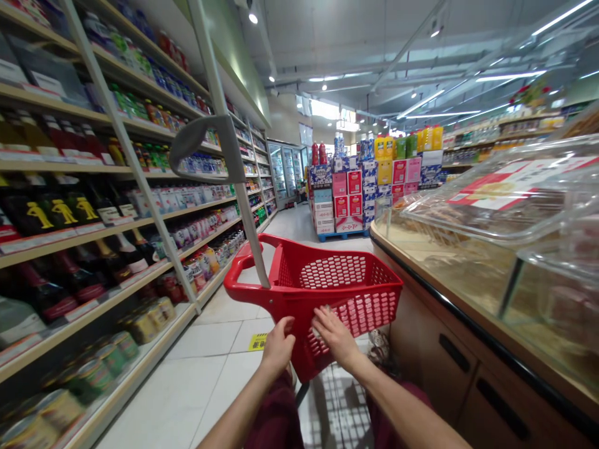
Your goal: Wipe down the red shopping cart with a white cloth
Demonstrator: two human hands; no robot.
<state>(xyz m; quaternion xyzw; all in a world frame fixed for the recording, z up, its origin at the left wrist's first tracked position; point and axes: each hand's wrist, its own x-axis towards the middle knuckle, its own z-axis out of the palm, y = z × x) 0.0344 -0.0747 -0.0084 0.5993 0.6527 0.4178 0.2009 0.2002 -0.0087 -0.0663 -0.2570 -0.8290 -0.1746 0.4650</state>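
Observation:
A red plastic shopping cart basket [309, 299] with perforated walls stands right before me, on a grey metal post that rises to a grey handle [230, 153]. My right hand [333, 333] lies against its near side wall, fingers stretched out over the holes. At the basket's left rear corner is my left hand [279, 343], with its fingers curled in. Its fingertips are partly hidden, and I cannot make out whether they hold anything. Both forearms reach in from below, above my dark red trouser legs.
Shelves [107, 169] of bottles and cans line the left side. To the right, a wooden counter [435, 312] with a black edge carries clear plastic packages [496, 187]. Stacked drink cartons [349, 199] rest on a blue pallet [344, 236] ahead. A yellow floor sticker [258, 342] marks the tiles.

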